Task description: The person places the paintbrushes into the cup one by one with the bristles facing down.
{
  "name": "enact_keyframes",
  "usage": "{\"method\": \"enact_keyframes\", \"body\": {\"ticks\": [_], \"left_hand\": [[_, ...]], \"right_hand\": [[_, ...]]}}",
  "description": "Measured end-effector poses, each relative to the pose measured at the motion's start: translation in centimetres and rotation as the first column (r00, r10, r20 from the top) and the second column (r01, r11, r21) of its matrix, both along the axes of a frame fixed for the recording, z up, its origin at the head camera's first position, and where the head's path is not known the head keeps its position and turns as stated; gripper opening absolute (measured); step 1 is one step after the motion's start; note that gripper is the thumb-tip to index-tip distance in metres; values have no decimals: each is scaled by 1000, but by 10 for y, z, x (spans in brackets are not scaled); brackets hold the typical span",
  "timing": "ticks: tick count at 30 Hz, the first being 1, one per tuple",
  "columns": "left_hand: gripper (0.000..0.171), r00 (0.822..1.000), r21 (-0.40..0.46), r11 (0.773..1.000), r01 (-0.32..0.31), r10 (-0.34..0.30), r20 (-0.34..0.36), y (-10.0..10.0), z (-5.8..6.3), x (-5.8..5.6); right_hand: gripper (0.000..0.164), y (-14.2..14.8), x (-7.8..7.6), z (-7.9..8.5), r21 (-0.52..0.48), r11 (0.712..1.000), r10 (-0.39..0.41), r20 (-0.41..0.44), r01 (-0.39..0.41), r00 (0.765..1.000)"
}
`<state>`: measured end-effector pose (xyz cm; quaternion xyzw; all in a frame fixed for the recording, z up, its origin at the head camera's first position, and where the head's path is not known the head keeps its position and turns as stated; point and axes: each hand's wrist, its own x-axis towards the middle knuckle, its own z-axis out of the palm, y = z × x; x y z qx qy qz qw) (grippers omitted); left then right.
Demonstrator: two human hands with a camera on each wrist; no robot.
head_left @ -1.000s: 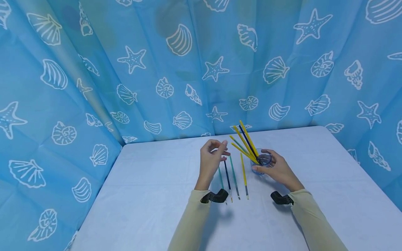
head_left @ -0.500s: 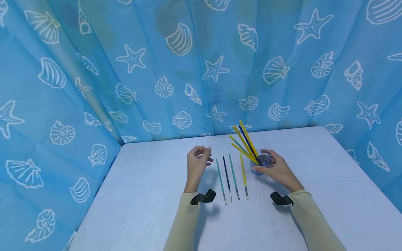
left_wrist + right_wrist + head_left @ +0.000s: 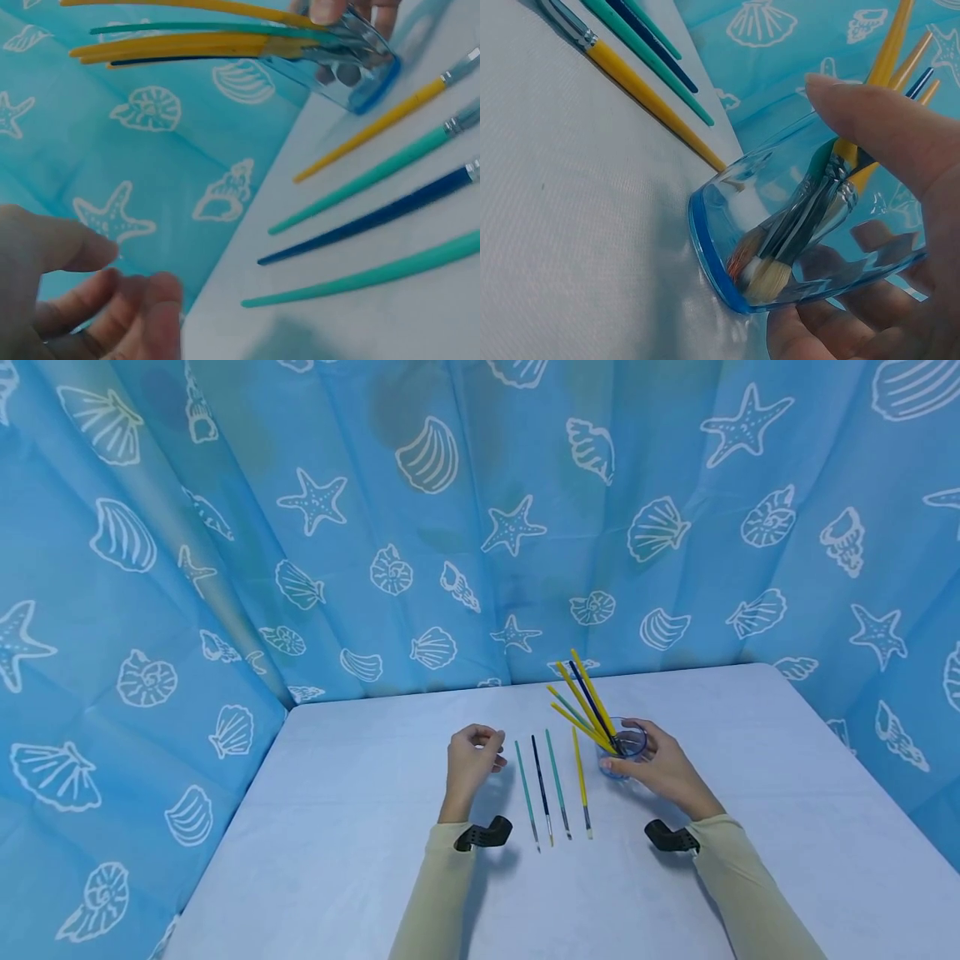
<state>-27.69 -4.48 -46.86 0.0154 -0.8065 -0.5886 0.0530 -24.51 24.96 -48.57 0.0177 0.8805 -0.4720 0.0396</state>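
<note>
My right hand (image 3: pixel 663 768) grips a clear blue-tinted drinking glass (image 3: pixel 739 225), thumb on one side and fingers round the other. Several paintbrushes (image 3: pixel 588 702) stand in the glass, bristles down, with yellow, green and dark blue handles leaning left. On the table lie a yellow paintbrush (image 3: pixel 581 781), two green ones, the right green paintbrush (image 3: pixel 557 781) and the left green paintbrush (image 3: pixel 527 793), and a dark blue paintbrush (image 3: pixel 542 789), side by side. Just left of this row, my left hand (image 3: pixel 471 768) hovers with loosely bent fingers (image 3: pixel 161 315) and holds nothing.
A white cloth (image 3: pixel 337 827) covers the table. Behind it and along the sides hangs a blue curtain (image 3: pixel 450 527) with white shells and starfish. Black wrist mounts, the left mount (image 3: pixel 487 833) and the right mount (image 3: pixel 670 837), sit at the sleeves.
My left hand has moved left, away from over the row of paintbrushes, then dipped slightly. The right hand and the glass stay in place.
</note>
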Motion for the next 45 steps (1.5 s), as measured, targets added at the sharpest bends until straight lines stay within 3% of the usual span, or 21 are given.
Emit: {"method": "enact_keyframes", "body": {"ticks": [6, 10, 17, 26, 30, 38, 41, 45], "left_hand": [[18, 997, -133, 990, 51, -44, 55, 6, -6, 1], [17, 996, -257, 965, 58, -37, 84, 10, -8, 3], [16, 991, -371, 924, 87, -42, 128, 19, -12, 9], [21, 989, -554, 826, 107, -32, 143, 29, -12, 14], [21, 988, -591, 798, 120, -38, 150, 29, -10, 17], [12, 980, -602, 781, 163, -60, 188, 24, -2, 21], [12, 983, -633, 758, 159, -65, 170, 23, -1, 22], [13, 987, -687, 710, 155, -79, 141, 22, 1, 24]], "right_hand": [[96, 4, 0, -1, 2, 1000, 6, -19, -6, 1000], [97, 4, -1, -3, -2, 1000, 1, -9, -1, 1000], [100, 2, -2, -2, -1, 1000, -10, 23, 10, 1000], [101, 3, -1, -2, -1, 1000, -1, 6, 1, 1000], [101, 2, -1, -3, 0, 1000, 3, 3, -3, 1000], [100, 0, -1, -2, 2, 1000, -1, 13, 1, 1000], [100, -1, -1, -1, 2, 1000, -1, 17, 1, 1000], [100, -1, -1, 0, 2, 1000, 1, 21, -1, 1000]]}}
